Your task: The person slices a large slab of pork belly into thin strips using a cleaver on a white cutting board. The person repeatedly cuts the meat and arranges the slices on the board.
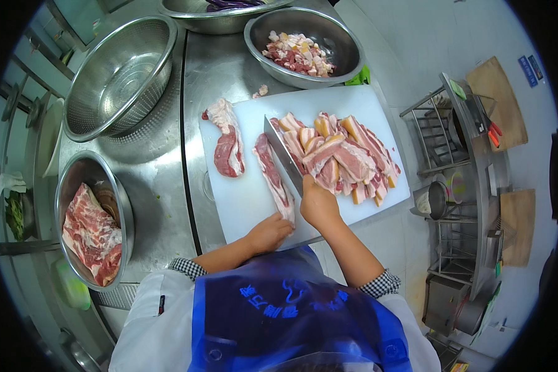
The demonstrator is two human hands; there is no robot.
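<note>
My right hand (318,204) grips a cleaver (283,156), its blade standing between a long strip of raw pork (274,176) and a pile of cut pork belly pieces (344,158) with skin on. The fingers of my left hand (269,232) are closed on the near end of that strip, at the near edge of the white cutting board (235,209). Another piece of raw meat (228,144), part red and part pale fat, lies at the board's left side. The cleaver's handle is mostly hidden in my right hand.
Beyond the board, a steel bowl (302,79) holds diced meat. A perforated steel basin (121,88) stands at the back left. Nearer left, a steel bowl (128,223) holds a large raw meat slab (93,232). Another basin (223,23) holds purple eggplants. Steel shelving (481,223) stands far right.
</note>
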